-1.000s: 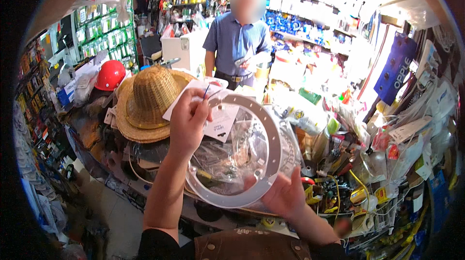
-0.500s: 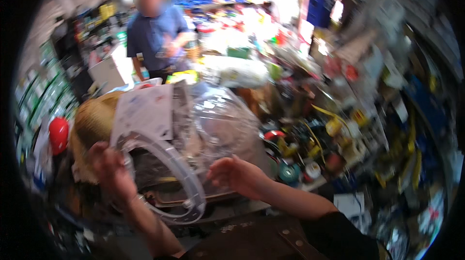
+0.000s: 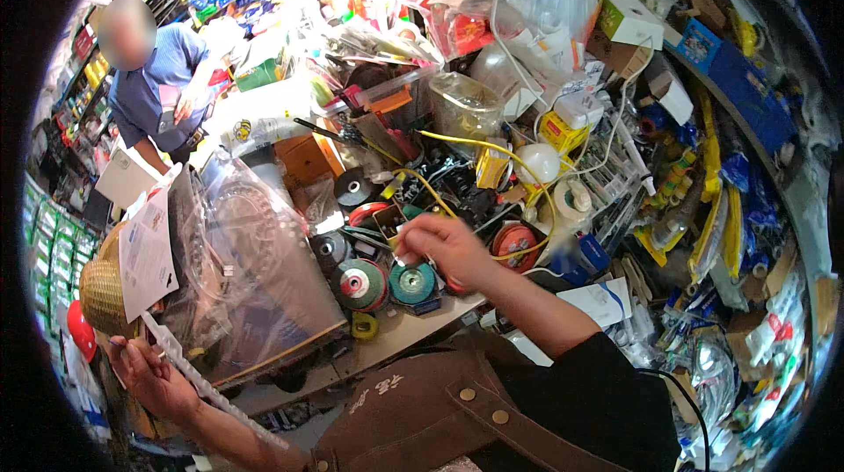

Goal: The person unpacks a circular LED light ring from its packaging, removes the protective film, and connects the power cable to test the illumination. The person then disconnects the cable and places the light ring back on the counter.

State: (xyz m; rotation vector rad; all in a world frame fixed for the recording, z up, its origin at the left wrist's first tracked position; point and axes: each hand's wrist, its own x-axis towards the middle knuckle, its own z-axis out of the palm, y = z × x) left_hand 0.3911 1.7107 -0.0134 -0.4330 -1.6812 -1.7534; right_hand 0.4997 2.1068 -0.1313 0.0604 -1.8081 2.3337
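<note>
The white ring [image 3: 181, 356], edge-on at eight o'clock, seemed to need light, even support. Whether the left hand's [image 3: 154, 377] bent-fingered grip pinched it could not be told; the right hand [image 3: 448, 248] curled near centre, contents unclear. Grinding discs [image 3: 362, 284] crowded the tabletop [image 3: 397, 342] toward seven; a person [image 3: 163, 72] stood at ten.
</note>
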